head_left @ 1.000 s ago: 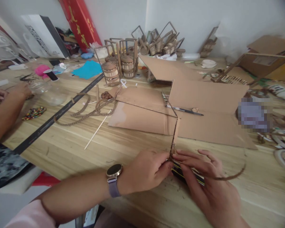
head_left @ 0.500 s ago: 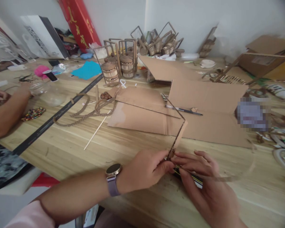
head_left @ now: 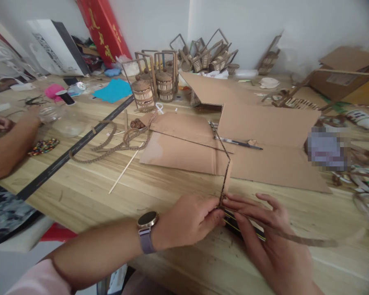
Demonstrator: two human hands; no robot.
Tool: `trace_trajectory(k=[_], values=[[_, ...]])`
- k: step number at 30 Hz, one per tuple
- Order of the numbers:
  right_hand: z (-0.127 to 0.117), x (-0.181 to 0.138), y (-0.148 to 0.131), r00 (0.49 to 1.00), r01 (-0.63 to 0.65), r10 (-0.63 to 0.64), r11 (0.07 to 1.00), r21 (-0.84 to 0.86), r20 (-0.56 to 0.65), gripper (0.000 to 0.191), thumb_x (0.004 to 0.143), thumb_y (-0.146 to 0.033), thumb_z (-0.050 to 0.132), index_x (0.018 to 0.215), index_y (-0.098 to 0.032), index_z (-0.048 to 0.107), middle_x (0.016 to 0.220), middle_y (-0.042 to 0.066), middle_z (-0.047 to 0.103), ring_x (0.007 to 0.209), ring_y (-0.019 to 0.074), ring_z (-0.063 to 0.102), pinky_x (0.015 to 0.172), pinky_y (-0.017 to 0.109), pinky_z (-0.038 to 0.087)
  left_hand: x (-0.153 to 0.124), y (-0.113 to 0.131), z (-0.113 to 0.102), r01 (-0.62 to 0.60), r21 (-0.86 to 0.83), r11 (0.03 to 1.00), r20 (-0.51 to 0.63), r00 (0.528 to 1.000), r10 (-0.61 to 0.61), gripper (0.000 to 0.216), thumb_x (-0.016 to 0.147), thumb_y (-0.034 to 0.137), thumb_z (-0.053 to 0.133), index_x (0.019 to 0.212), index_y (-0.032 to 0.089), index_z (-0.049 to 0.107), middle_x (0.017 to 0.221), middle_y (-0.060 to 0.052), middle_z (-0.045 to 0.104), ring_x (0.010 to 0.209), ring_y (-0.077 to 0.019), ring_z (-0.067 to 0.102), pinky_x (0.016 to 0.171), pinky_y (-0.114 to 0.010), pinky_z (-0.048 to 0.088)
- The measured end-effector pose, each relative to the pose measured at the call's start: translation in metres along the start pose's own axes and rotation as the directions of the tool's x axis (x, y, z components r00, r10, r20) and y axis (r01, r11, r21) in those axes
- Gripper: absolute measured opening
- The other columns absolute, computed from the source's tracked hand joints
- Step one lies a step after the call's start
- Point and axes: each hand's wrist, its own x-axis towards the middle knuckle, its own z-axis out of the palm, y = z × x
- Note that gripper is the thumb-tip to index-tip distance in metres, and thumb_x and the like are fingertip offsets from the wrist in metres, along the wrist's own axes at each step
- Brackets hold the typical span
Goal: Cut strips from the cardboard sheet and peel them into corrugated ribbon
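A long, narrow strip of corrugated cardboard rises from between my hands, bends, and leans away over the flat cardboard. My left hand, wearing a watch, pinches the strip's lower part between thumb and fingers. My right hand is beside it, thumb and fingers closed on the strip, whose free tail curves off to the right. Beneath the right fingers lies a black object with yellow lines, partly covered; its kind is unclear.
Cut cardboard with a pen lies ahead. Small lidded baskets stand behind it. Coiled strips, a thin stick and a black band are left. Another person's arm rests at far left, by beads.
The upright part of the strip has shifted left and its bend sits slightly lower. The tail on the right reaches further out. My right hand has moved slightly right.
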Motion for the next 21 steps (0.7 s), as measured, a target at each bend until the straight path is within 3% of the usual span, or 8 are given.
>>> trace_trajectory(k=[7,11,14,21], values=[[-0.0015,0.0018,0.0008,1.000,0.005,-0.005,0.999,-0.033,-0.003,0.013,0.098,-0.021,0.046,0.098,-0.025,0.058,0.082,-0.003,0.075,0.083,0.0160,0.073,0.089,0.037,0.047,0.0011,-0.0001,-0.0012,-0.011,0.015,1.000,-0.013,1.000,0.011,0.028,0.100,0.028,0.040,0.085,0.016,0.060,0.077,-0.003,0.066,0.071,-0.0142,0.061,0.063,-0.023,0.039],[0.0007,-0.0008,0.0002,1.000,0.015,-0.015,0.999,0.028,-0.008,0.013,0.095,-0.018,0.049,0.102,-0.023,0.058,0.084,-0.002,0.075,0.084,0.0162,0.073,0.090,0.037,0.048,0.0014,0.0026,-0.0032,0.100,-0.121,0.988,0.001,0.995,-0.101,0.031,0.100,0.040,0.044,0.099,0.016,0.064,0.080,-0.002,0.069,0.069,-0.0131,0.061,0.060,-0.021,0.039],[0.0036,-0.0027,-0.0003,1.000,0.004,-0.003,0.999,0.053,-0.013,0.011,0.094,-0.020,0.052,0.104,-0.022,0.057,0.087,0.000,0.075,0.087,0.0181,0.073,0.091,0.039,0.047,0.0017,0.0028,-0.0042,0.112,-0.212,0.971,0.008,0.994,-0.113,0.030,0.101,0.037,0.042,0.098,0.016,0.063,0.088,-0.003,0.073,0.079,-0.0139,0.066,0.067,-0.021,0.043],[0.0052,-0.0026,0.0007,0.999,0.008,-0.006,1.000,-0.028,0.050,0.006,0.096,-0.025,0.052,0.098,-0.025,0.058,0.095,0.001,0.076,0.091,0.0197,0.072,0.091,0.041,0.042,0.0018,-0.0002,-0.0020,0.085,-0.149,0.985,-0.010,0.996,-0.087,0.026,0.101,0.030,0.043,0.091,0.016,0.062,0.088,-0.004,0.073,0.081,-0.0149,0.067,0.068,-0.021,0.044]])
